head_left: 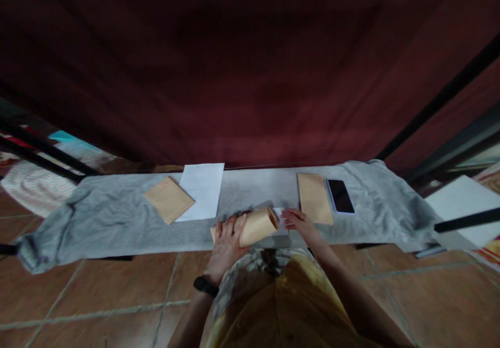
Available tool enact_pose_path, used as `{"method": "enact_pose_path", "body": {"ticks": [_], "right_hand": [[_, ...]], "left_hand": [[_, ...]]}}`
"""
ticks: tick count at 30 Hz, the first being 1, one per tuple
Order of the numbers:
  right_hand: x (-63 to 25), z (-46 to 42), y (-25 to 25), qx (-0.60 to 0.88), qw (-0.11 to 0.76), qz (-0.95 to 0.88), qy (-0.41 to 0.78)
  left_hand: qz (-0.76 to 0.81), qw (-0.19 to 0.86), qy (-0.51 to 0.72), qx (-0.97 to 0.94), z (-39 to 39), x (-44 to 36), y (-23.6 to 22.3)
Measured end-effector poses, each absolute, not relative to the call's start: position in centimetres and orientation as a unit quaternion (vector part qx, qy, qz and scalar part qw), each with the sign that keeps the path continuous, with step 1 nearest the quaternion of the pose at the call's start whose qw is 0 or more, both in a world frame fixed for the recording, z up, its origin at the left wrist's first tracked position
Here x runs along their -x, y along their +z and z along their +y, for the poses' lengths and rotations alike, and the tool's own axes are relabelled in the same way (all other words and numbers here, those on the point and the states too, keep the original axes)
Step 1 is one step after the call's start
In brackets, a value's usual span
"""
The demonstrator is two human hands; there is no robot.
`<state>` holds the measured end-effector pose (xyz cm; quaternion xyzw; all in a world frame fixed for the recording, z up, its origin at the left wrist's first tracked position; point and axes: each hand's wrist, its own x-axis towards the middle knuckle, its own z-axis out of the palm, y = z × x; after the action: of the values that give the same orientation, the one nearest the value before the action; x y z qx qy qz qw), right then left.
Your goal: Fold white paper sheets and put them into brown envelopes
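Observation:
My left hand (228, 239) lies with fingers spread on a brown paper envelope (258, 226), pressing its left part onto the grey cloth. The envelope bulges up into a curve, and its open end faces right. At that end a small white paper (279, 224) shows, partly hidden by the envelope. My right hand (298, 220) is at the right edge of the white paper, its fingers loosely bent and slightly apart. Whether they touch the paper is hard to make out. A dark band is on my left wrist.
A bench covered with grey cloth (113, 218) spans the view. Brown envelopes (167, 199) overlap a white sheet (201, 191) on the left. Another brown envelope (314, 198) and a phone (341, 196) lie right. Dark red fabric (250, 77) hangs behind; black bars (441, 98) flank it.

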<state>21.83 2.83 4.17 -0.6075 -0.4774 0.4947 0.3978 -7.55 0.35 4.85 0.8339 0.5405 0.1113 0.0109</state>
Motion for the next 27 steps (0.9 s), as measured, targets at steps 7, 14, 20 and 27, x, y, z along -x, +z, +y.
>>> {"method": "enact_pose_path", "body": {"ticks": [7,14,20,27], "right_hand": [[-21.3,3.4,1.3,0.704,0.359,-0.501,0.353],[-18.6,3.0,-0.3,0.761,0.247,-0.560,0.214],[-20.0,3.2,-0.1,0.711,0.384,-0.523,0.272],[-22.4,4.2,2.4,0.639,0.513,-0.482,0.312]], "left_hand": [[0.631,0.020,0.075,-0.772,-1.6,10.9,4.5],[0.655,0.014,0.066,-0.753,-2.3,11.6,4.5],[0.663,0.038,0.076,-0.744,-2.3,11.8,4.1],[0.664,0.055,0.077,-0.742,-2.2,11.8,3.5]]}}
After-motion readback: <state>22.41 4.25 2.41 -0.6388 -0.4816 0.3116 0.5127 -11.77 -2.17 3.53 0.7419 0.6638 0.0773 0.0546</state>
